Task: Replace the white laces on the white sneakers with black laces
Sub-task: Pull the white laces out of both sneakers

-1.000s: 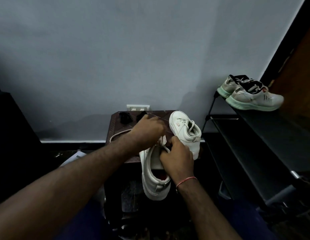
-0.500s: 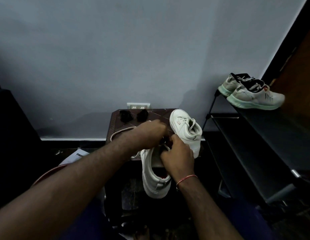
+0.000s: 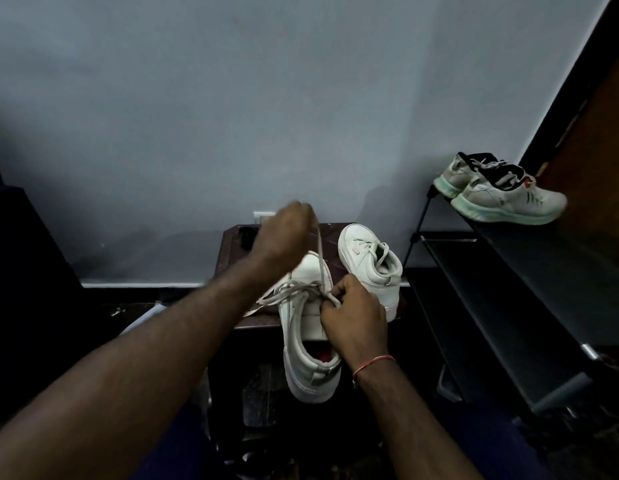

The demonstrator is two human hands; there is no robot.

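Observation:
A white sneaker [image 3: 303, 336] lies on the front edge of a small dark stool [image 3: 232, 261], its heel hanging over toward me. My left hand [image 3: 284, 233] is raised above the toe and grips the white lace [image 3: 320, 258], which runs taut down to the eyelets. My right hand [image 3: 353, 313] pinches the lace at the shoe's upper. Loose lace ends trail off to the left of the shoe. A second white sneaker [image 3: 368, 265], laced in white, stands on the stool to the right. A dark bundle [image 3: 247, 237], perhaps black laces, lies at the stool's back left.
A black shoe rack [image 3: 509, 292] stands to the right with a pair of grey-white running shoes [image 3: 498, 195] on its top shelf. A grey wall rises behind the stool, with a white socket plate [image 3: 263, 216]. Dark furniture stands at the far left.
My left hand has lifted up and away from the shoe, drawing the white lace out taut. My right hand has stayed at the eyelets.

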